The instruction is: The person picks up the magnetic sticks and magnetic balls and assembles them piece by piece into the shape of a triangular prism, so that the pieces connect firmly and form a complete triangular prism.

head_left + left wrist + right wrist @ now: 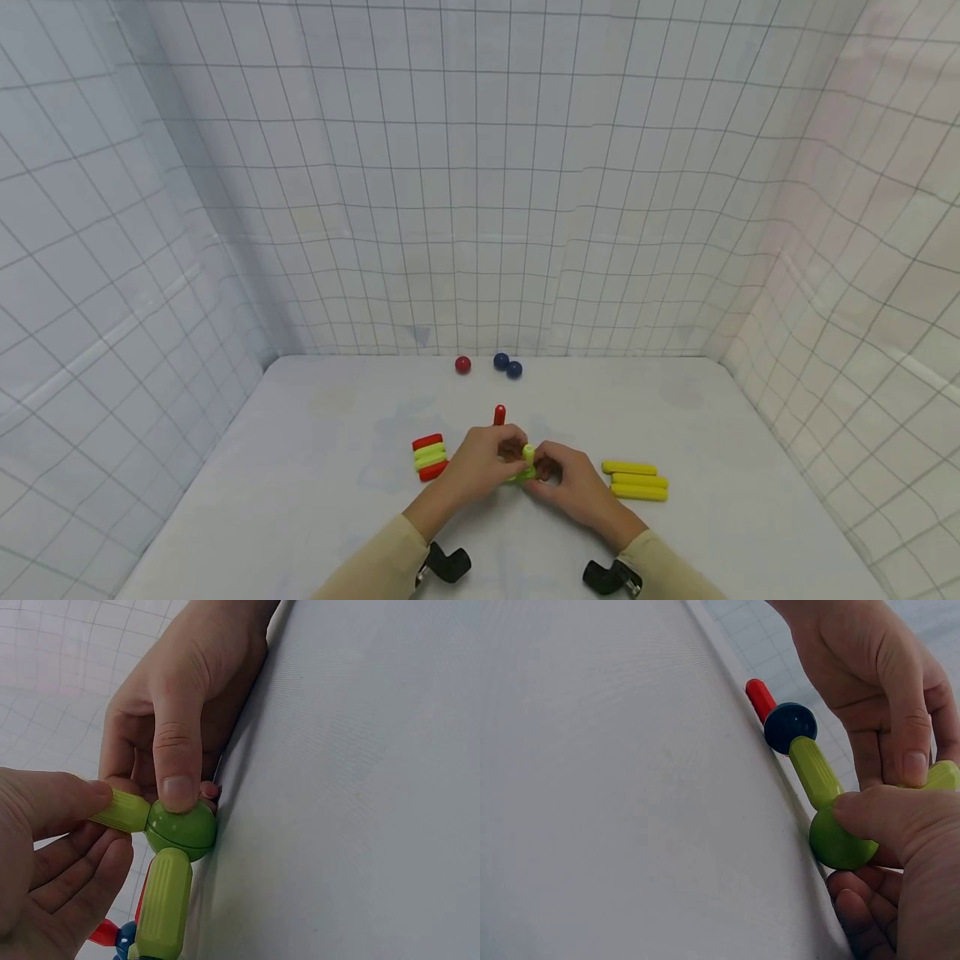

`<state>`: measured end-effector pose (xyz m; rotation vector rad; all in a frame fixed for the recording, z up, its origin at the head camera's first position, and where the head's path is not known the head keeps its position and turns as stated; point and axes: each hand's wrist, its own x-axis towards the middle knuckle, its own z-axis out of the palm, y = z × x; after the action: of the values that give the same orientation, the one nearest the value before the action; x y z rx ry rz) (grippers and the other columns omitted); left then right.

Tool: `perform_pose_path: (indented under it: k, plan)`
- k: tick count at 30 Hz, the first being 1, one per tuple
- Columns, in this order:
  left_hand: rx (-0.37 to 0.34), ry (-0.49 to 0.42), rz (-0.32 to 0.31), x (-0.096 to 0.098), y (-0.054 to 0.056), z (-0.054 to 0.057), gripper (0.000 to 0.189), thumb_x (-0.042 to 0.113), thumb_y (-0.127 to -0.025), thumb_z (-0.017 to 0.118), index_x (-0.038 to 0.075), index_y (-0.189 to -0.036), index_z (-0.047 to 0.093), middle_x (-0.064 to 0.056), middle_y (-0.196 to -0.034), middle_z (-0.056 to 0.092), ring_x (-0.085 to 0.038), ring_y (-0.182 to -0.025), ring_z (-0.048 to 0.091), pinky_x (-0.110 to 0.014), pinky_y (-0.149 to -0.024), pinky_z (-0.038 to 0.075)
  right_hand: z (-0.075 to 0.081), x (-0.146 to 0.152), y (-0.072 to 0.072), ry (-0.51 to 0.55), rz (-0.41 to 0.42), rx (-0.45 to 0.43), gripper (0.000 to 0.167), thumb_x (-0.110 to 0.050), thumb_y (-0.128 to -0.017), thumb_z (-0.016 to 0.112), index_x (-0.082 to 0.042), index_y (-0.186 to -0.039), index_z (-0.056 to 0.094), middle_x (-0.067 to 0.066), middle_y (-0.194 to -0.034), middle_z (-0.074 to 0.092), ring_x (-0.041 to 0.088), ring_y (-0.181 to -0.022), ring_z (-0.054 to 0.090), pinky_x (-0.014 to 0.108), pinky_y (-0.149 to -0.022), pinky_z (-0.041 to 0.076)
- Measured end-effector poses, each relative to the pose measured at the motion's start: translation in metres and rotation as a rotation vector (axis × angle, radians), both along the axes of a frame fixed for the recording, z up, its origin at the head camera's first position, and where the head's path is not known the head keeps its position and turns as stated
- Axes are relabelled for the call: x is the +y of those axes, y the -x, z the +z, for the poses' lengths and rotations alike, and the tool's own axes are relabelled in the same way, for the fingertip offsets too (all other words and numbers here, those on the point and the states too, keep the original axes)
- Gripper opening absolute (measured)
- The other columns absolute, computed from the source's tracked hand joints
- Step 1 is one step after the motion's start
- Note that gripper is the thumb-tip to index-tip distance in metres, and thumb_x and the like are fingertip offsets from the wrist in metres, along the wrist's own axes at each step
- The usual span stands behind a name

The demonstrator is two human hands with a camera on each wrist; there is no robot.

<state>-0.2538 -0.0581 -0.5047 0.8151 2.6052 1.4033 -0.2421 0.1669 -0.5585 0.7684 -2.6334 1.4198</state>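
A green ball (181, 829) joins two lime rods in a small stick-and-ball build. My left hand (487, 460) pinches the upright lime rod (124, 810) between thumb and fingers. Around the green ball curl the thumb and fingers of my right hand (576, 487), low over the table. The other lime rod (815, 772) runs from that ball to a dark blue ball (789, 729), which has a red rod (760, 699) beyond it. In the head view my left hand hides most of the build, and a red rod (499, 415) shows behind it.
Left of the hands lie red and lime rods (431, 455) in a row. Three yellow rods (637, 481) lie to the right. A red ball (462, 364) and two blue balls (502, 361) sit by the back edge of the white table (322, 467). Gridded cloth walls (480, 183) enclose it.
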Motion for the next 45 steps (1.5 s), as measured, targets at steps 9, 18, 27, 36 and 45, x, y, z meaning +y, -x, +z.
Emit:
perform_pose_path:
  k: [9,18,27,36,45]
  plan:
    - [0.017,0.010,-0.020,0.003,0.002,0.003,0.018,0.007,-0.095,0.083,0.016,-0.109,0.076,0.003,-0.099,0.077,-0.003,-0.090,0.068,-0.026,-0.087,0.059,0.002,0.000,-0.001,0.003,-0.004,0.000,0.025,-0.021,-0.093,0.089,-0.029,-0.104,0.068,-0.013,-0.096,0.069,0.012,-0.089,0.066,0.030,-0.081,0.057]
    - [0.038,0.030,-0.008,0.001,-0.001,0.004,0.021,0.009,-0.096,0.084,0.012,-0.115,0.076,0.005,-0.099,0.075,-0.005,-0.090,0.068,-0.028,-0.086,0.060,0.000,-0.001,-0.002,0.013,0.013,0.001,0.025,-0.020,-0.093,0.089,-0.028,-0.104,0.068,-0.013,-0.096,0.069,0.012,-0.089,0.066,0.031,-0.080,0.057]
    - [0.133,-0.030,0.049,-0.041,0.008,0.046,0.019,0.009,-0.101,0.078,0.009,-0.120,0.076,0.003,-0.108,0.075,-0.010,-0.097,0.071,-0.046,-0.094,0.061,-0.001,-0.001,-0.001,-0.016,0.001,0.006,0.026,-0.021,-0.093,0.089,-0.029,-0.103,0.066,-0.013,-0.095,0.068,0.010,-0.087,0.066,0.030,-0.079,0.057]
    - [0.089,0.049,0.238,-0.114,0.038,0.066,0.027,0.017,-0.102,0.079,0.008,-0.128,0.077,-0.004,-0.117,0.077,-0.024,-0.107,0.073,-0.045,-0.096,0.061,0.002,-0.001,-0.002,-0.025,0.002,0.002,0.023,-0.023,-0.095,0.087,-0.027,-0.104,0.067,-0.013,-0.097,0.068,0.010,-0.088,0.065,0.031,-0.080,0.058]
    - [-0.102,0.161,0.265,-0.155,0.051,0.029,0.034,0.019,-0.101,0.080,0.003,-0.131,0.077,-0.003,-0.115,0.077,-0.026,-0.109,0.071,-0.049,-0.099,0.059,0.002,-0.001,-0.002,-0.019,-0.003,-0.006,0.024,-0.023,-0.094,0.088,-0.029,-0.103,0.066,-0.014,-0.096,0.067,0.010,-0.088,0.064,0.031,-0.080,0.057]
